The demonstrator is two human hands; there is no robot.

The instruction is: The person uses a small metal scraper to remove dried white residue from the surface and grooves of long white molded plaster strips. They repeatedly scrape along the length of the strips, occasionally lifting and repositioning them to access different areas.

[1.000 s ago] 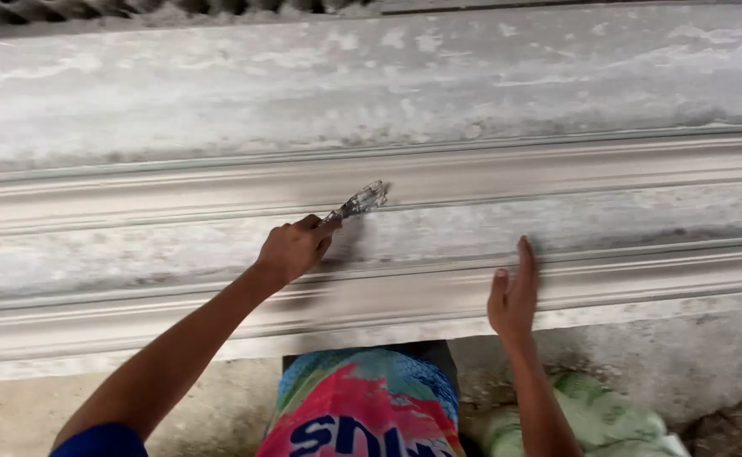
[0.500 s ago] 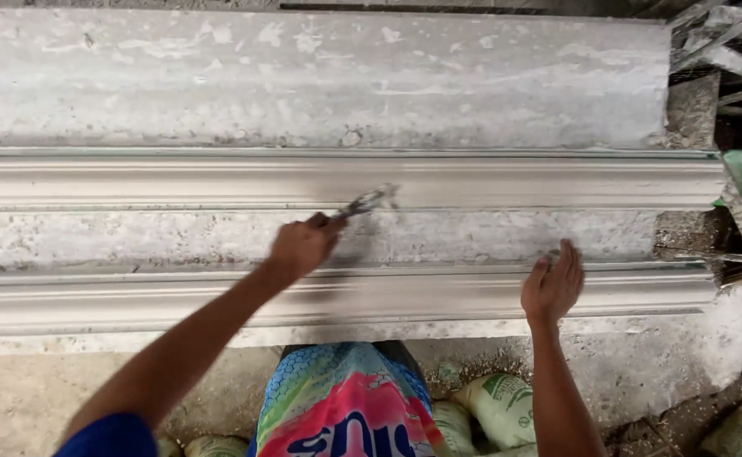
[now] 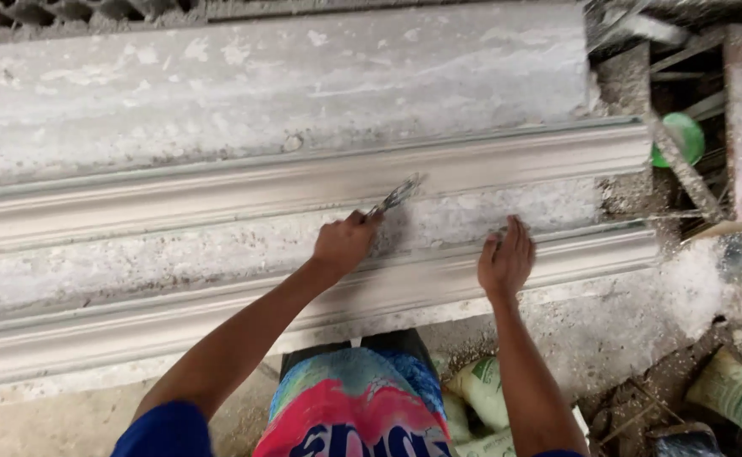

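Scraper [image 3: 398,195], thin and stiff, sits clamped by its handle in left hand [image 3: 343,244]; right hand [image 3: 506,261] lies flat, open, on rigid moulding [image 3: 218,305].

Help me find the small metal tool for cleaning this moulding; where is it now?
In the head view, the metal tool is in the left hand, its tip on the upper moulding strip, left of the right hand.

Bare forearms, a dark blue short sleeve [image 3: 163,430] on the left arm, plus bright pink-and-blue patterned shorts [image 3: 355,406], maybe with white lettering but it's cut off.
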